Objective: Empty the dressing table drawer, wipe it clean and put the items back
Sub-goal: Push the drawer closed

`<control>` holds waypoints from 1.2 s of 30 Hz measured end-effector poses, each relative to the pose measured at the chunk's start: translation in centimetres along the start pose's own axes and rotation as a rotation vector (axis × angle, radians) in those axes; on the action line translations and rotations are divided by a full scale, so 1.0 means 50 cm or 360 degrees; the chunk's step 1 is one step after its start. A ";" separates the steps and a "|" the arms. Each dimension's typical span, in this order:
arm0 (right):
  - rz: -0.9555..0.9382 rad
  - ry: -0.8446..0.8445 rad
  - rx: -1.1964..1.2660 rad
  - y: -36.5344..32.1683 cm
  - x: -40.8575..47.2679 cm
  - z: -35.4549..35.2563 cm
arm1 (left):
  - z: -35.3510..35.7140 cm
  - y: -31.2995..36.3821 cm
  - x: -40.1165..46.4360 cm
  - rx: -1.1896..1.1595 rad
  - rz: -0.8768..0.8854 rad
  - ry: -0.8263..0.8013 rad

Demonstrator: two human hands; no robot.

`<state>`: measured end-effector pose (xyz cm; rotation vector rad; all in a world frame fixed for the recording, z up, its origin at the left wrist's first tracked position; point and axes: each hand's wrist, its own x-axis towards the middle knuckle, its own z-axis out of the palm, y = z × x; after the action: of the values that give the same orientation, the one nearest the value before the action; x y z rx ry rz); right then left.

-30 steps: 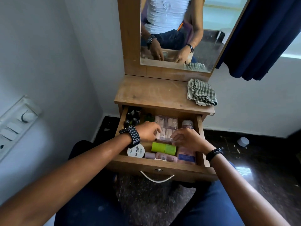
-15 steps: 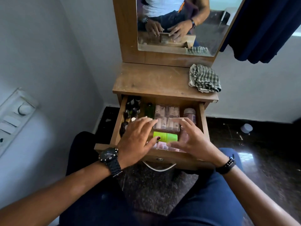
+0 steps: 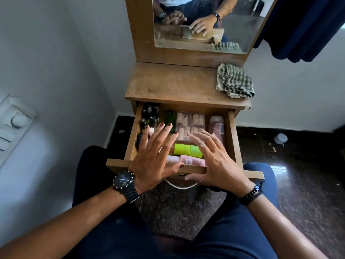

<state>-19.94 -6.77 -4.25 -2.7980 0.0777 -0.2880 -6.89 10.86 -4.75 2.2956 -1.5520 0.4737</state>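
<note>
Wood drawer [image 3: 231,135]: pulled fully out of the dressing table [image 3: 168,85], at 12 o'clock from the seated person's knees; still full.
Contents, back row: dark nail-polish bottles [image 3: 147,118] at 10 o'clock of the drawer, green bottle [image 3: 170,117] next to them, clear blister pack of pale tubes [image 3: 190,122] at 12, pink-capped jar [image 3: 216,125] at 2 o'clock.
Contents, front row: lime-green tube [image 3: 186,149] lying flat mid-drawer; pink tube [image 3: 192,161] just in front of it, against the front panel.
Left hand [image 3: 155,157]: fingers straight and spread, palm down over the left half of the drawer; holds nothing. Contact with the items below cannot be told.
Right hand [image 3: 214,163]: same posture, fingers fanned over the right half, thumb near the drawer's front edge; holds nothing.
Checked cloth [image 3: 234,81]: crumpled at the 2 o'clock corner of the table top, untouched.
Mirror [image 3: 201,21]: at 12 o'clock above the top; reflects both hands.
Step in hand (judgement): either emptying not begun or items already back; the frame does not settle which.
Next move (judgement): if emptying, pinch items one at a time and park them on the bare table top at 11 o'clock, keeping bottles upright.
Risk: upright polish bottles may tip if brushed.
</note>
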 end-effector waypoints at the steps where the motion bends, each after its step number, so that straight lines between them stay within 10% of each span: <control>1: 0.0004 0.0014 -0.0005 0.003 0.004 0.000 | 0.004 -0.003 0.003 0.0027 0.0021 0.0018; 27: -0.0002 0.0285 -0.0355 0.137 0.193 -0.022 | 0.073 -0.137 0.213 0.0416 0.0012 -0.0228; 36: 0.0039 0.0678 -0.0461 0.154 0.218 0.023 | 0.121 -0.144 0.233 0.0374 -0.0061 0.0051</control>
<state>-9.22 -14.64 -5.77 -2.9617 0.2717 -0.9297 4.43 1.13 -5.55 2.4720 -1.5040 0.7130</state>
